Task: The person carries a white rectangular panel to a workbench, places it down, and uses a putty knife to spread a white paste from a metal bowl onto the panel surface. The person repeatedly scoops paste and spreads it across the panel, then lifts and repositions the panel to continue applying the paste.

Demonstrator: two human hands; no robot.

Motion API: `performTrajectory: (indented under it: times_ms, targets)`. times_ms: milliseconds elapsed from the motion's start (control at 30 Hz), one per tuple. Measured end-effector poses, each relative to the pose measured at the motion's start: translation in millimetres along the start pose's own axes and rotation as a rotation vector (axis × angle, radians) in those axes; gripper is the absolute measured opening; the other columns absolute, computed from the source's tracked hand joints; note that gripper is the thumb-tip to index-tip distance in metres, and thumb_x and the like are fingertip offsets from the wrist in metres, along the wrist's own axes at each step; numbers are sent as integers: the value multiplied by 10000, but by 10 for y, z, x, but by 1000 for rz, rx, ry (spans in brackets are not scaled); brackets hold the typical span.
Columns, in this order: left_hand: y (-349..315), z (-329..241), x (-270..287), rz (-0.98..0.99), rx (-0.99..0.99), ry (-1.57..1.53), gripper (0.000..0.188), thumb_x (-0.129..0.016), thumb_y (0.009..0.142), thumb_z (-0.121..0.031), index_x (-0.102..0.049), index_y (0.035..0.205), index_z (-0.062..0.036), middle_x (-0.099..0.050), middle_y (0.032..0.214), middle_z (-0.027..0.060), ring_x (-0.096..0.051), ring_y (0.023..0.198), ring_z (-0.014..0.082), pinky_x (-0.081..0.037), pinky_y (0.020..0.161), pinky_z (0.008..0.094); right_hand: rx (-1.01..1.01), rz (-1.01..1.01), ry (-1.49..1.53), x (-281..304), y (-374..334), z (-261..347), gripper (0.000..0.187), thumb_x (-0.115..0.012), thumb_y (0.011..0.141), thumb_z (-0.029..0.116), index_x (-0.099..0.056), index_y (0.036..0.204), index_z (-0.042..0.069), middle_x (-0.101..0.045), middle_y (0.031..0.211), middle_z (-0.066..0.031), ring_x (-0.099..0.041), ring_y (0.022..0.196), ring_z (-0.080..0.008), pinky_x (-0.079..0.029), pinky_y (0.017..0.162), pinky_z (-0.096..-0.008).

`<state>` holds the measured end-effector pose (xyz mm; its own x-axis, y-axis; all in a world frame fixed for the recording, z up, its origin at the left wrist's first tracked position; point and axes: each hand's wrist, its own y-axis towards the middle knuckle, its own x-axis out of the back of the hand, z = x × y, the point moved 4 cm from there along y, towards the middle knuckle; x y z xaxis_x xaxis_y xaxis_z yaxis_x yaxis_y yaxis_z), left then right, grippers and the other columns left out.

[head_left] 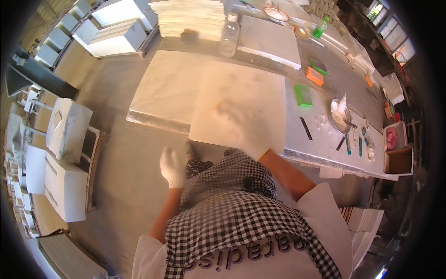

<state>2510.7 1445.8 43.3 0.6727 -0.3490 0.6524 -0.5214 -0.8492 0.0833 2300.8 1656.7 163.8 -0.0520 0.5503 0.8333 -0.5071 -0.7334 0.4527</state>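
A pale, square slab (239, 86) lies on the workbench in front of me, its near edge jutting past the bench edge. My right hand (255, 139), in a white glove, is over the near right part of this slab. Motion smears its fingers, and whether they touch the surface cannot be told. Left of the bench edge, my left hand (172, 166) hangs in a white glove with loosely bent fingers and no object visible in it. A second pale slab (163, 83) adjoins the first on its left, partly covered by it.
Right of the slabs are a green block (303, 96), an orange block (314, 76), a bowl of white paste (340, 122) and several small tools. Behind stand a clear bottle (229, 36) and a stack of sheets (188, 19). White blocks (65, 186) occupy pallets at left.
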Motion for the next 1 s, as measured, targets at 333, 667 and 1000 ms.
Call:
performTrajectory:
  times_ms: [333, 667, 1000]
  targets:
    - [22, -300, -20, -114, -213, -64, 414, -609, 1048, -200, -606, 1391, 33, -670, 1343, 220, -627, 1263, 355, -479, 1102, 447, -324, -186, -218, -61, -95, -868, 490, -647, 958, 219, -587, 1430, 105, -620, 1324, -90, -598, 1148, -246, -499, 972, -398]
    - [333, -1558, -332, 16, -705, 63, 437, -584, 1063, -273, -604, 1419, -20, -615, 1433, 212, -528, 1367, 416, -435, 1130, 500, -148, 22, -112, -165, -12, 226, 305, -625, 905, 200, -708, 1188, 123, -650, 1147, -56, -631, 955, -259, -530, 823, -413]
    - [229, -1752, -928, 48, -877, 244, 477, -630, 1011, -352, -647, 1359, -26, -675, 1332, 189, -595, 1280, 388, -481, 1058, 489, -388, -396, -458, 759, -698, -837, 374, -670, 889, 307, -679, 1226, 146, -680, 1144, -116, -669, 976, -337, -522, 832, -482]
